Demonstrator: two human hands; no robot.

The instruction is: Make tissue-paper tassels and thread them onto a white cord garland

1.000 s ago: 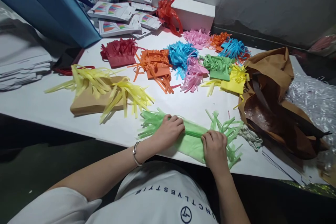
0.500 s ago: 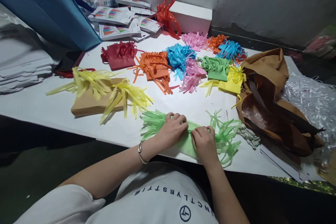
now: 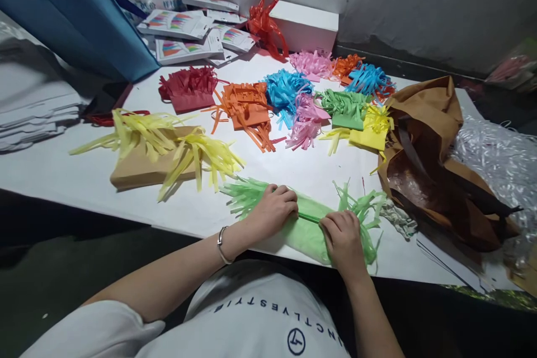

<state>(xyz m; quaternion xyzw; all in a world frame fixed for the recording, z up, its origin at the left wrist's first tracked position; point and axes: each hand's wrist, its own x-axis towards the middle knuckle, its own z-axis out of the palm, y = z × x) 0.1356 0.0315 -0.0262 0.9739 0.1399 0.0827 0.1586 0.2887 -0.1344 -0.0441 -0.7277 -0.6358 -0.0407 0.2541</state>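
Grn sheet (image 3: 308,236), under L grip (image 3: 273,210), R grip (image 3: 344,238)

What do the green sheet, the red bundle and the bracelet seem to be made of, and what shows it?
Green sheet: probably tissue paper, mostly dull, since it looks thin, creased and slightly see-through.
Red bundle: likely glossy plastic film, with bright highlights on crumpled folds.
Bracelet: apparently polished metal, silvery and gleaming.

The left hand (image 3: 274,210) and right hand (image 3: 344,239) pinch green paper (image 3: 308,238) along its fold (image 3: 309,217) on the table (image 3: 268,166), near a brown bag (image 3: 434,102).
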